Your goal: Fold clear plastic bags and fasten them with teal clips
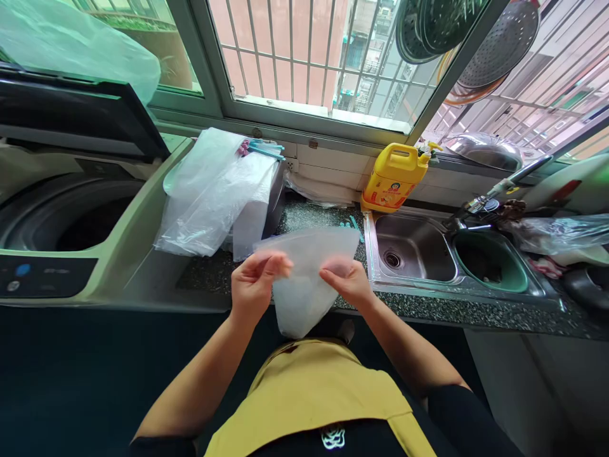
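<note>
Bag (304, 298) hangs between left hand (253, 279) and right hand (351, 280)

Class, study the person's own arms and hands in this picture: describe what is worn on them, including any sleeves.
The left hand and right hand are ungloved. Both forearms are bare. The left sleeve and right sleeve are dark, nearly black, and short.

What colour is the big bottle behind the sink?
The bottle is bright yellow, best seen in the head view.
</note>
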`<state>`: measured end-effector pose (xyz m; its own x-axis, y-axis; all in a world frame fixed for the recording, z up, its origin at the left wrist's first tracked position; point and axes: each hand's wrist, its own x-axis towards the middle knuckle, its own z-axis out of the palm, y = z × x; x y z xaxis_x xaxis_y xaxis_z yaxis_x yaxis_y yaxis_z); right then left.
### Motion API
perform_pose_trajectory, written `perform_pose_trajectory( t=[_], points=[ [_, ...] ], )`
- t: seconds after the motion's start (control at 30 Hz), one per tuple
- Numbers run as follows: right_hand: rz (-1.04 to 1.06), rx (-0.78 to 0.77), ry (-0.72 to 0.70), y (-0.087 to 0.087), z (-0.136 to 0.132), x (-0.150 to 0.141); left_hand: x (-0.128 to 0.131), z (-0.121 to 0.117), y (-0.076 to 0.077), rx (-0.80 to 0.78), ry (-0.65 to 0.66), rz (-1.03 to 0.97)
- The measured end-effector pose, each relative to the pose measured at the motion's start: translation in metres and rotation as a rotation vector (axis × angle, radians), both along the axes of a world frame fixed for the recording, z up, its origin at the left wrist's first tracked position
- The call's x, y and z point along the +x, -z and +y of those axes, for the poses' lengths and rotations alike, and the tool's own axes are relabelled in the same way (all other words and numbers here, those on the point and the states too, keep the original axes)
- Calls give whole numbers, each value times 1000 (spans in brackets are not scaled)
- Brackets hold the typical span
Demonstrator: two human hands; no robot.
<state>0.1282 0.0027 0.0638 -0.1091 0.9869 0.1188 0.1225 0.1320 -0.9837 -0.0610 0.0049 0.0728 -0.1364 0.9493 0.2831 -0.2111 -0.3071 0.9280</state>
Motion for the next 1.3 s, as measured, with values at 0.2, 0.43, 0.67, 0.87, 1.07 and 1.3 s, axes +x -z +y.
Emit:
perform_pose_trajectory(
  t=[0.2, 0.43, 0.67, 0.87, 1.07, 1.3],
  points=[
    [-280, 278, -2, -17, -6, -1, -38, 16, -56, 422, -117, 453],
    [-269, 253, -112, -17, 1, 2, -35, 41, -118, 144, 383, 693],
    [-112, -173, -111, 80, -1, 14, -47, 45, -122, 146, 252, 694],
    [17, -304, 86, 125, -16, 24, -58, 56, -120, -3, 98, 555],
    [569, -387, 88, 130, -27, 52, -66, 57, -112, 0, 50, 504],
    [462, -541, 66, 175, -41, 9, -69, 65, -107, -142, 66, 288]
  ],
)
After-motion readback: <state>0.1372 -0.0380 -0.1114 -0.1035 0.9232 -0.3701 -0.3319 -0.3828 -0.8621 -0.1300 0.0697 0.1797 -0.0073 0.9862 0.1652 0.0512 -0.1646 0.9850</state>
